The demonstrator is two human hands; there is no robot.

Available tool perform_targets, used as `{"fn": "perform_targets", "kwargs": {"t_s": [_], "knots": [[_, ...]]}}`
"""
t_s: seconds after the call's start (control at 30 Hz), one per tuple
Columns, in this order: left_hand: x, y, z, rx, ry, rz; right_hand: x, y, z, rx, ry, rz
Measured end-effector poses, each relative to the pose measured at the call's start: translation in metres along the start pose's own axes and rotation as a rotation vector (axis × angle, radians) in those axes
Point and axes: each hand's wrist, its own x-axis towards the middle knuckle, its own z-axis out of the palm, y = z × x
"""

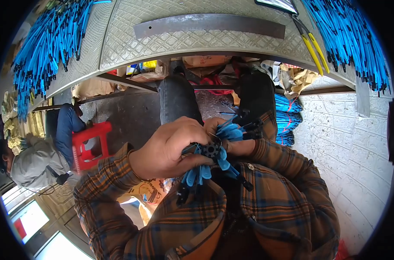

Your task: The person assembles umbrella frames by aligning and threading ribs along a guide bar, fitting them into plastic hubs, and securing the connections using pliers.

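In front of my chest I hold a small black round hub (211, 150) with notches around its rim. Flat blue strips (223, 161) with black ends fan out around it. My left hand (173, 141) is closed on the hub and strips, its thumb lying along the hub's lower side. My right hand (238, 146) is closed on strips at the hub's right side, partly covered by them. Thin wires show near the fingertips. Black end pieces (247, 185) stick out below and to the upper right.
The patterned table (119, 47) ahead bears a curved metal strip (210, 27), yellow-handled pliers (313, 52) and large piles of blue strips (348, 43) at both sides. More bundles (288, 117) stand by the white brick wall (335, 143). At left, another person (39, 164) sits near a red stool (91, 145).
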Motion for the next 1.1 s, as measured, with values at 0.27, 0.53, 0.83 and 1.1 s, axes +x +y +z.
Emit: {"fn": "perform_targets", "kwargs": {"t_s": [0.27,0.53,0.83,1.1], "knots": [[0.007,0.000,-0.001,-0.066,-0.072,0.168,-0.002,-0.001,0.000,-0.057,-0.149,0.146],[0.018,-0.022,-0.011,-0.173,-0.181,0.050,0.005,-0.007,-0.016,-0.142,-0.355,0.236],[0.044,-0.003,-0.023,0.032,-0.357,-0.065,0.003,-0.013,-0.016,-0.068,-0.409,0.094],[0.053,-0.004,-0.021,-0.127,-0.398,-0.177,0.001,-0.026,-0.012,-0.126,-0.328,0.190]]}}
